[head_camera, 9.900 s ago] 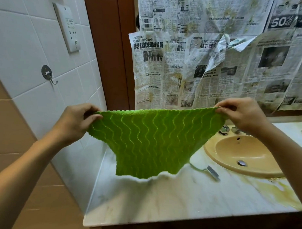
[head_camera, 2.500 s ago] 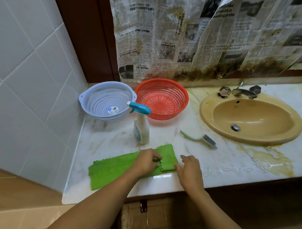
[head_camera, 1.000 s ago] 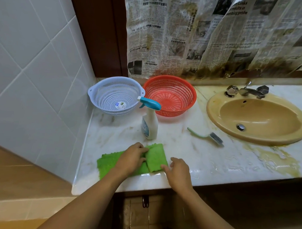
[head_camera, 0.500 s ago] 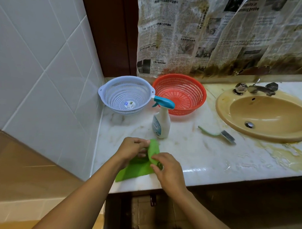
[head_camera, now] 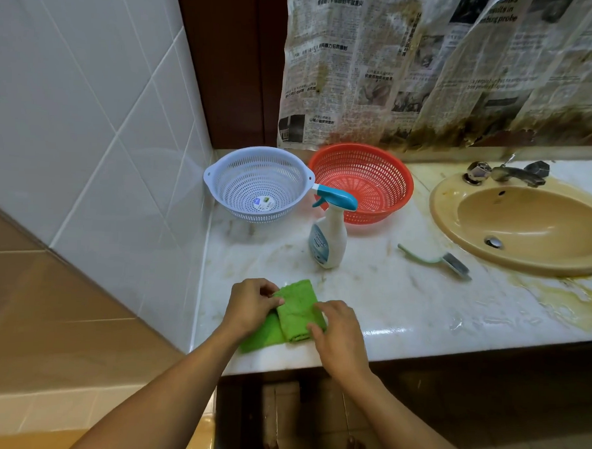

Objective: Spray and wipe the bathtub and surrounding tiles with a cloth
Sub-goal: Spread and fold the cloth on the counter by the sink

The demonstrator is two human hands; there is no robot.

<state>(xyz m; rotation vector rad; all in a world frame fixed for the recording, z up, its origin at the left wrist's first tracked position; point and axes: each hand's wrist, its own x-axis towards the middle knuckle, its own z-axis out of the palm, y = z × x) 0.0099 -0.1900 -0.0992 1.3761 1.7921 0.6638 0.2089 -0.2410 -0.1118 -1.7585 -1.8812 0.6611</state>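
Observation:
A green cloth (head_camera: 296,311) lies folded into a small pad near the front edge of the marble counter (head_camera: 386,294). My left hand (head_camera: 251,305) pinches its left side, fingers on the fold. My right hand (head_camera: 338,333) presses on the cloth's right edge. Behind the cloth stands a white spray bottle (head_camera: 328,239) with a blue trigger head, upright and untouched. White wall tiles (head_camera: 89,133) rise on the left. No bathtub is in view.
A pale blue colander (head_camera: 259,184) and a red colander (head_camera: 361,181) sit at the back of the counter. A green-handled brush (head_camera: 437,261) lies right of the bottle. A tan sink (head_camera: 522,225) with taps is at right. Stained newspaper (head_camera: 427,67) covers the back wall.
The cloth went from held spread in the air to lying on the counter, then was folded over from right to left into a compact pad. Both hands stayed on it.

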